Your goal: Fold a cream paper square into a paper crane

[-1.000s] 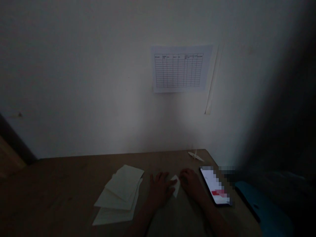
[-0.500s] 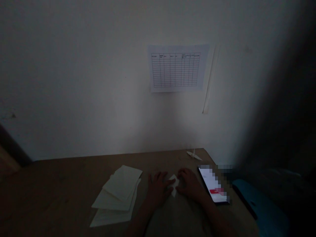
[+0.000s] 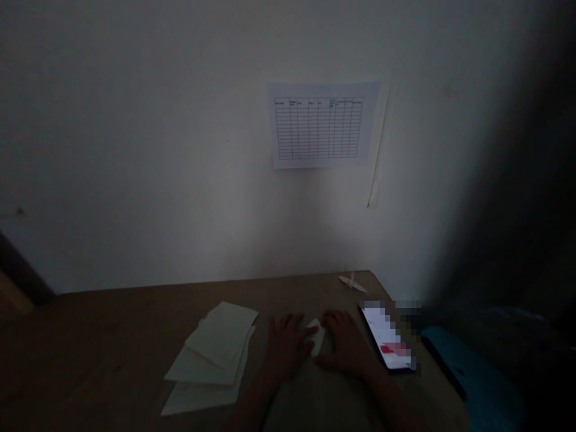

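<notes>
A small piece of folded white paper (image 3: 317, 339) lies on the table between my two hands. My left hand (image 3: 288, 343) holds it down from the left with thumb and index finger, its other fingers spread on the tabletop. At the right edge of the paper, my right hand (image 3: 345, 341) grips it, with the index finger near the top corner and the thumb near the lower end. Dim light blurs the fingertips and the fold lines.
A stack of white paper sheets (image 3: 216, 345) lies left of my hands. To the right rests a lit phone (image 3: 382, 336). A folded paper crane (image 3: 353, 282) sits near the wall on the brown table (image 3: 135, 342). A blue seat (image 3: 477, 378) stands beyond the right edge.
My right thumb has moved slightly left and down, toward the lower tip of the folded paper. My left hand stays almost in place.
</notes>
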Demonstrator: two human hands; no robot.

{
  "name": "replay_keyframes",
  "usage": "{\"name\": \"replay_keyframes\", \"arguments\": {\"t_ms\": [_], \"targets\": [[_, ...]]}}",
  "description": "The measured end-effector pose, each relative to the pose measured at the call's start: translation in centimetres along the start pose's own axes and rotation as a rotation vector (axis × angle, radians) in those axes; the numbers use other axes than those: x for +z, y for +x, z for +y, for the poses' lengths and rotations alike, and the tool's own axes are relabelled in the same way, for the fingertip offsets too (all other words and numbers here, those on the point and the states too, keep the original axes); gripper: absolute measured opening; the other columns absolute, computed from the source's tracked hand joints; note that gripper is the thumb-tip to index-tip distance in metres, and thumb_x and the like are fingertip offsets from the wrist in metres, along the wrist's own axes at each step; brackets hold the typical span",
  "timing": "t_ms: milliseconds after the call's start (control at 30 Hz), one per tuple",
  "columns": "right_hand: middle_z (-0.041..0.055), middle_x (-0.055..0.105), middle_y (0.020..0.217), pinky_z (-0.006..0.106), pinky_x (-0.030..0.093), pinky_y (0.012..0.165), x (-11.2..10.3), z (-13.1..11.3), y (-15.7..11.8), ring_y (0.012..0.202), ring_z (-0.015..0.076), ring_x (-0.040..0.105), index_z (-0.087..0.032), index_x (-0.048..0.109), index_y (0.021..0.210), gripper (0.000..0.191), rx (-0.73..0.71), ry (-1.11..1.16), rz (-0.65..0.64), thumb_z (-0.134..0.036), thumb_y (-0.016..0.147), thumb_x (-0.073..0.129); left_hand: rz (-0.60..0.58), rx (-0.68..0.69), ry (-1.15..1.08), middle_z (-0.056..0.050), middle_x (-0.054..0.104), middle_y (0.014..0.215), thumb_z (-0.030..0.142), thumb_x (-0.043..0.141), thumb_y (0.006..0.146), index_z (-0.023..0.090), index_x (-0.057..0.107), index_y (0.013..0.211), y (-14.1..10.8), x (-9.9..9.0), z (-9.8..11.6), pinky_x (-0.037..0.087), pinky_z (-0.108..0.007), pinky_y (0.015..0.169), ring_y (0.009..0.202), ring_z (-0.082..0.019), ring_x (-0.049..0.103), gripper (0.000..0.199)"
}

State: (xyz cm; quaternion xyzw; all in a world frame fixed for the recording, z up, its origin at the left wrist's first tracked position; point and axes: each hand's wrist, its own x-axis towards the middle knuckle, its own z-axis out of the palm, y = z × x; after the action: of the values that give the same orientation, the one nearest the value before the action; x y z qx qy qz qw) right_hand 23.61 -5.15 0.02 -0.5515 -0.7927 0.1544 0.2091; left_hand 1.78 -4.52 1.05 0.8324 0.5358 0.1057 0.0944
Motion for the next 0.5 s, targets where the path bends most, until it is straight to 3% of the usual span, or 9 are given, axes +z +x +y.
{"name": "replay_keyframes", "arguments": {"t_ms": [67,133,300,500], "targets": [[0.0119,0.051,0.146,0.049,0.018,0.123,0.15,0.25,-0.03,0.14,0.0335,0.04,-0.022,0.057,0.133,0.082,-0.008,0.003,0.006,-0.051,0.062,0.086,0.005,-0.002,-0.016,-0.001,0.047,0.158,0.046,0.058,0.097,0.05,0.057,0.138,0.03,0.1,-0.07,0.008,-0.076,0.117,0.147,-0.036,0.034,0.042],[0.0109,0.053,0.145,0.048,0.025,0.12,0.21,0.52,0.03,0.138,0.0329,0.042,-0.024,0.059,0.13,0.074,-0.008,0.026,0.02,-0.051,0.066,0.085,0.019,0.003,-0.031,-0.002,0.048,0.157,0.047,0.058,0.097,0.049,0.058,0.138,-0.01,0.12,-0.05,0.007,-0.075,0.118,0.146,-0.036,0.035,0.041],[0.0091,0.062,0.131,0.041,0.04,0.11,0.16,0.81,0.13,0.128,0.0272,0.051,-0.025,0.068,0.118,0.031,-0.014,0.084,0.141,-0.031,0.087,0.066,0.084,-0.033,-0.051,-0.005,0.055,0.15,0.04,0.064,0.094,0.039,0.063,0.136,-0.12,-0.06,0.19,0.014,-0.069,0.121,0.143,-0.034,0.041,0.042],[0.0056,0.066,0.126,0.043,0.039,0.109,-0.12,0.27,-0.14,0.124,0.0265,0.053,-0.03,0.076,0.108,0.022,-0.069,-0.004,0.118,-0.027,0.094,0.06,0.109,-0.041,-0.083,-0.009,0.06,0.144,0.033,0.076,0.083,0.029,0.07,0.129,0.26,0.08,-0.71,0.027,-0.057,0.121,0.139,-0.034,0.046,0.046]]}}
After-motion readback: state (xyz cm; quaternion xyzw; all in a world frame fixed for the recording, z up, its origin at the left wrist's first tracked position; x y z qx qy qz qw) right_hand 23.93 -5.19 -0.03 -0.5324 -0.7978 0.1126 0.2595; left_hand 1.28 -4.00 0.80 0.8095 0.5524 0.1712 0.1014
